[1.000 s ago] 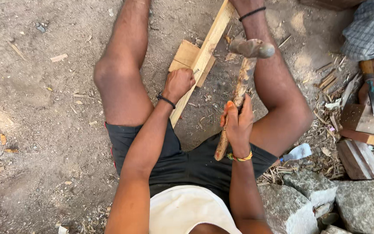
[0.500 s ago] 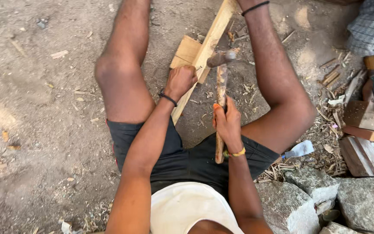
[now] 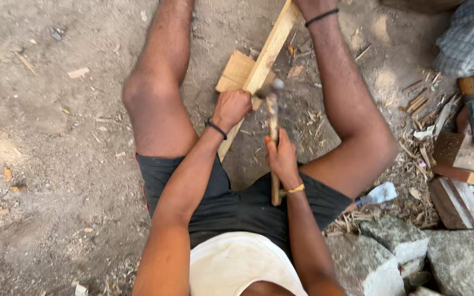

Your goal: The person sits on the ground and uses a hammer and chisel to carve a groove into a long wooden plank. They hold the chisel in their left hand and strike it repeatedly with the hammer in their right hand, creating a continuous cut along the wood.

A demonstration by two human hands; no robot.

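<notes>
I sit on dirt ground with my legs spread. A long pale wooden slat (image 3: 270, 46) runs diagonally between them, lying over a small flat wooden block (image 3: 234, 70). My left hand (image 3: 231, 108) is closed on the slat near its lower part. My right hand (image 3: 282, 159) grips the wooden handle of a hammer (image 3: 273, 118), whose blurred metal head sits right beside the slat, just right of my left hand. The handle's end points back toward my lap.
Wood chips and splinters litter the ground at right. A chisel with a wooden handle (image 3: 473, 112), wood offcuts (image 3: 459, 200) and grey stones (image 3: 396, 252) lie at the right edge. Another person's checked cloth (image 3: 470, 38) shows at top right.
The hammer has swung down from a raised, right-tilted position onto the slat near my left hand. My right hand moved left and forward with it. The left hand stayed on the slat.
</notes>
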